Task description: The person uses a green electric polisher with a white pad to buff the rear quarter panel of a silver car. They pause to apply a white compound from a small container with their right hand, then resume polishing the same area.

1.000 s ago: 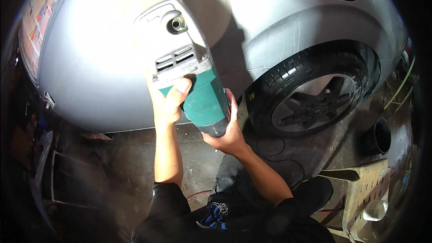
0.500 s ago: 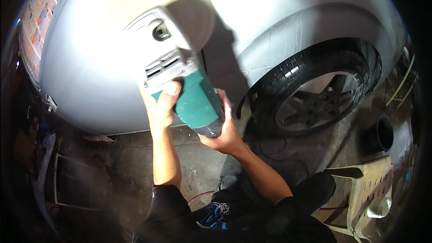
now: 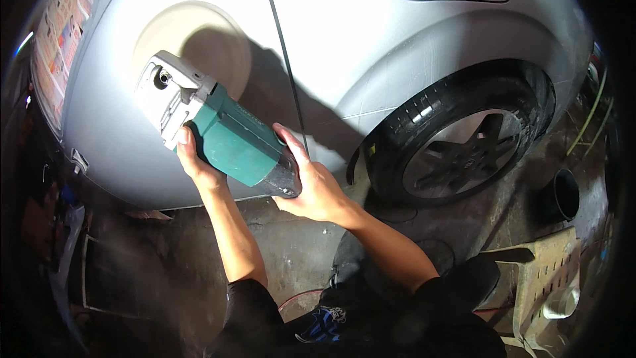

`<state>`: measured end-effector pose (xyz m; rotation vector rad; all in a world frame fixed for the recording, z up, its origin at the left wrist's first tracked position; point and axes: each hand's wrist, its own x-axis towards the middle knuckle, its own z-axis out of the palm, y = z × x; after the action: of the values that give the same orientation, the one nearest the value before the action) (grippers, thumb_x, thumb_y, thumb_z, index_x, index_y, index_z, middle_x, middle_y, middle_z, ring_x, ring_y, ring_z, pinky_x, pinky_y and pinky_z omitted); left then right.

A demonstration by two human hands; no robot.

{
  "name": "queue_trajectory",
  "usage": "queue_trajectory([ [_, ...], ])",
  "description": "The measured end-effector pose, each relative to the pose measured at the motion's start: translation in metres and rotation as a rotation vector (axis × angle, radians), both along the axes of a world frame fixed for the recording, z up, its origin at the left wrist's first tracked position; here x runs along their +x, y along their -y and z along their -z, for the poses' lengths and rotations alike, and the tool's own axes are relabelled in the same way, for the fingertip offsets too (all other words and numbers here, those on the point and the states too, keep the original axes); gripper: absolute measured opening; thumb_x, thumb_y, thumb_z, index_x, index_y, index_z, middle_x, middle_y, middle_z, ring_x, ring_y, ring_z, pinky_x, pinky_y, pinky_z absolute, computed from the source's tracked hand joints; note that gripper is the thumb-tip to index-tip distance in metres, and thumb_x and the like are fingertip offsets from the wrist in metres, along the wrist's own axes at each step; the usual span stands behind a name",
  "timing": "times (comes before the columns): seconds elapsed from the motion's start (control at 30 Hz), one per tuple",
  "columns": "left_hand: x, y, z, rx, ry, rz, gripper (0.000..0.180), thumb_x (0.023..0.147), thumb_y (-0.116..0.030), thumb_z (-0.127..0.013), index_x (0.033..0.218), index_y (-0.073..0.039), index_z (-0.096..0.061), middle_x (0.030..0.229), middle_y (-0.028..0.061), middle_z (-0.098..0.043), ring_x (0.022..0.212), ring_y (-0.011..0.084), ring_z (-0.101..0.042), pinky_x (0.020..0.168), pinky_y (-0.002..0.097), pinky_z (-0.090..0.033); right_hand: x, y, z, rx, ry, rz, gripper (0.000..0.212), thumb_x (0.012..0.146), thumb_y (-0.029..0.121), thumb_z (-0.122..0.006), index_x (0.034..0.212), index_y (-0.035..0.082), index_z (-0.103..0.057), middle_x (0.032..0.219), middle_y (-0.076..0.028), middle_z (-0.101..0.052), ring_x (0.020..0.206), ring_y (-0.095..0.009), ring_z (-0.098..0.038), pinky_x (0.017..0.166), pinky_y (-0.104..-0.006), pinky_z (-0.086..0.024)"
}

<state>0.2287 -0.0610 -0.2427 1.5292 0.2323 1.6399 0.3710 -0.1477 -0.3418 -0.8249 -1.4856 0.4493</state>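
Note:
A green angle polisher (image 3: pixel 238 144) with a silver head and black rear end is held in both my hands. Its round cream pad (image 3: pixel 215 59) lies against the silver car door panel (image 3: pixel 126 152), partly in shadow. My left hand (image 3: pixel 201 164) grips near the head, thumb on the green body, its other fingers hidden beneath. Around the black rear handle, my right hand (image 3: pixel 315 189) is closed. A dark seam between the car panels runs just right of the pad.
To the right is the car's black tyre and wheel (image 3: pixel 470 139). A black bucket (image 3: pixel 563 195) stands beyond it. At lower right sits a yellowish plastic stool (image 3: pixel 546 278) with a white cup-like container (image 3: pixel 561 303). Patterned paper (image 3: pixel 63 40) covers the car's left edge. A thin red cord lies on the floor.
The polisher has moved left and down across the panel, and its body has swung to lie more sideways. Both hands moved with it, keeping their hold. The panel seam is now uncovered.

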Motion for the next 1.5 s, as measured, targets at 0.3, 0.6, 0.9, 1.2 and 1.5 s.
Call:
queue_trajectory([
  [0.3, 0.091, 0.032, -0.069, 0.143, -0.191, -0.080, 0.068, 0.084, -0.034, -0.066, 0.138, -0.003, -0.039, 0.114, 0.0105, -0.054, 0.102, 0.0197, -0.052, 0.093, 0.0333, -0.041, 0.045, 0.043, -0.036, -0.007, -0.305, -0.012, 0.112, 0.068, 0.002, -0.074, 0.153, 0.009, -0.003, 0.143, -0.021, -0.038, 0.133, -0.031, -0.041, 0.111, -0.0405, -0.033],
  [0.6, 0.128, 0.033, -0.100, 0.204, -0.330, -0.014, 0.090, 0.080, -0.038, -0.069, 0.151, -0.009, -0.022, 0.125, 0.0161, -0.049, 0.113, 0.0250, -0.048, 0.100, 0.0376, -0.038, 0.065, 0.047, -0.048, 0.131, -0.305, 0.101, 0.111, 0.070, 0.004, -0.074, 0.153, 0.008, -0.001, 0.144, -0.022, -0.037, 0.133, -0.033, -0.042, 0.110, -0.0413, -0.034],
  [0.9, 0.041, 0.016, -0.042, 0.068, -0.071, -0.104, 0.054, 0.095, -0.042, -0.044, 0.119, 0.004, -0.056, 0.106, 0.0168, -0.064, 0.093, 0.0264, -0.065, 0.083, 0.0386, -0.053, 0.041, 0.028, -0.032, -0.067, -0.016, -0.056, 0.108, 0.071, 0.005, -0.074, 0.154, 0.014, -0.004, 0.139, -0.023, -0.044, 0.110, -0.042, -0.058, 0.094, -0.0433, -0.049],
  [1.2, 0.069, 0.031, -0.010, 0.041, -0.043, -0.089, 0.064, 0.095, -0.046, -0.034, 0.130, 0.006, -0.047, 0.119, 0.0224, -0.060, 0.100, 0.0328, -0.065, 0.086, 0.0427, -0.054, 0.078, 0.049, -0.009, -0.088, 0.076, -0.045, 0.108, 0.071, 0.008, -0.075, 0.153, 0.010, -0.005, 0.139, -0.023, -0.046, 0.096, -0.042, -0.064, 0.085, -0.0432, -0.053],
  [1.5, 0.212, 0.101, -0.087, 0.247, -0.443, 0.001, 0.066, 0.091, -0.045, -0.057, 0.140, -0.005, -0.039, 0.122, 0.0172, -0.054, 0.110, 0.0238, -0.054, 0.095, 0.0347, -0.044, 0.144, 0.103, -0.023, 0.221, -0.293, 0.102, 0.107, 0.075, 0.008, -0.072, 0.152, 0.008, 0.003, 0.128, -0.029, -0.052, 0.100, -0.045, -0.063, 0.090, -0.0425, -0.049],
])
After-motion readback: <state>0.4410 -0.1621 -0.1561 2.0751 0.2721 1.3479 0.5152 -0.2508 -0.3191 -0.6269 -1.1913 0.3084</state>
